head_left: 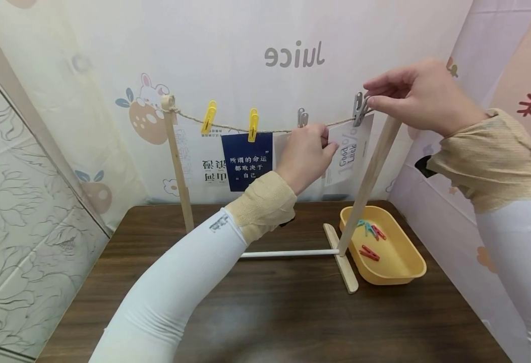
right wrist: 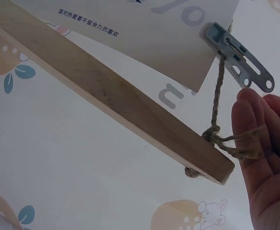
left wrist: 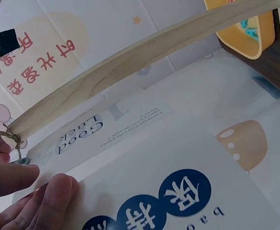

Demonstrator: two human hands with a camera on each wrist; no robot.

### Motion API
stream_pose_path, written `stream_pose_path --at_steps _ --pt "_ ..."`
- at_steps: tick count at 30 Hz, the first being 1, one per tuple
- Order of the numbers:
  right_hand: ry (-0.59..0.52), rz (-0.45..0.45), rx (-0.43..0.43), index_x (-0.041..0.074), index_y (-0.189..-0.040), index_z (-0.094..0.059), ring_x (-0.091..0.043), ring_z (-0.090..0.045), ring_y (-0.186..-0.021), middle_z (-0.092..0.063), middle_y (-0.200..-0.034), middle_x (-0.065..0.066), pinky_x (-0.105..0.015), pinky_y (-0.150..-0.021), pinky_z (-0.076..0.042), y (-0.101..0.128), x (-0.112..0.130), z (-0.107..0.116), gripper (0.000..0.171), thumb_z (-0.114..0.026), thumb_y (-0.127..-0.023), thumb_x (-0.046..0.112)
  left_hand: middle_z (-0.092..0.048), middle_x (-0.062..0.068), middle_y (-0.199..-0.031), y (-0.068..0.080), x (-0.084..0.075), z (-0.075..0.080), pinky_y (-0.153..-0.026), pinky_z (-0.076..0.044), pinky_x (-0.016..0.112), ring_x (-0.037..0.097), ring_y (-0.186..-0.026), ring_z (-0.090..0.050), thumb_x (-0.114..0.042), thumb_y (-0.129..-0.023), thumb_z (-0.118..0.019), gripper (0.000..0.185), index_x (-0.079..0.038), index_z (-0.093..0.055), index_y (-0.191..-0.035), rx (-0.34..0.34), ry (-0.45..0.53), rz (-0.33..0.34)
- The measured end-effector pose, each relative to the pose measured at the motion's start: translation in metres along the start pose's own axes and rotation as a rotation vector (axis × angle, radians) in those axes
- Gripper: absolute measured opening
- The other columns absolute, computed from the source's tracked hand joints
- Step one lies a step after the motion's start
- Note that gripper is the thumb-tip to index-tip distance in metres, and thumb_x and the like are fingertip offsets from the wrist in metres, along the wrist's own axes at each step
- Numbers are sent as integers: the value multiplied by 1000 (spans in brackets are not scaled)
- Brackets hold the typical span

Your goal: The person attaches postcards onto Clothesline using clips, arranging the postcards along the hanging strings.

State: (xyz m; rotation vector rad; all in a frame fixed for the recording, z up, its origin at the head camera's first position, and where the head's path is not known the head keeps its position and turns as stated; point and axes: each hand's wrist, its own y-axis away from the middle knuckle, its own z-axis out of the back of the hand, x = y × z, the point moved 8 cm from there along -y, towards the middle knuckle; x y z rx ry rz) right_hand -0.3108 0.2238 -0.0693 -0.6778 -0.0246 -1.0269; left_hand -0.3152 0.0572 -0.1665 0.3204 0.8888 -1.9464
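A white "Good Luck" card [head_left: 351, 151] [left wrist: 106, 134] hangs at the right end of a twine line [head_left: 229, 126] strung between two wooden posts. My left hand [head_left: 331, 143] pinches the card's left edge, its fingers [left wrist: 53, 196] lying on the paper. A grey clip [head_left: 359, 110] [right wrist: 240, 57] clamps the card's top corner to the twine [right wrist: 218, 91] beside the right post [head_left: 369, 176] [right wrist: 120, 105]. My right hand [head_left: 369, 98] [right wrist: 264, 143] is at the top of that clip, thumb and forefinger on either side of its tail.
Further left on the line hang a dark blue card [head_left: 247, 161] and a white card [head_left: 211, 161] under two yellow clips [head_left: 209, 117], plus another grey clip [head_left: 302, 117]. A yellow tray [head_left: 421, 267] [left wrist: 245, 33] with coloured clips [head_left: 369, 232] sits by the rack's right foot. Walls stand close behind and right.
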Motion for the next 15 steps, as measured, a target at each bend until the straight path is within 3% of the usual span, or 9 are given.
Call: stream_pose_path --at_steps 4,8,15 --pt "-59 7 -36 -6 -126 -76 12 -64 -78 -64 -88 41 -4 -68 -46 1 3 4 30 -76 -99 7 -81 7 -118 1 2 3 -83 -59 19 12 -97 -77 -22 -109 -67 21 -6 -76 -118 -6 -2 6" --pt "-101 1 -66 -6 -121 -78 10 -65 -77 -68 -88 38 -4 -69 -47 4 4 8 27 -77 -97 6 -81 7 -119 4 5 4 -83 -60 19 12 -99 -77 -23 -110 -66 24 -6 -77 -122 -7 -25 6" --pt "-5 45 -86 1 -116 -81 8 -64 -79 -66 -91 40 -4 -70 -47 16 10 8 22 -78 -99 14 -81 7 -116 8 13 4 -79 -59 18 13 -97 -77 -24 -109 -67 25 -5 -78 -121 -6 -4 6"
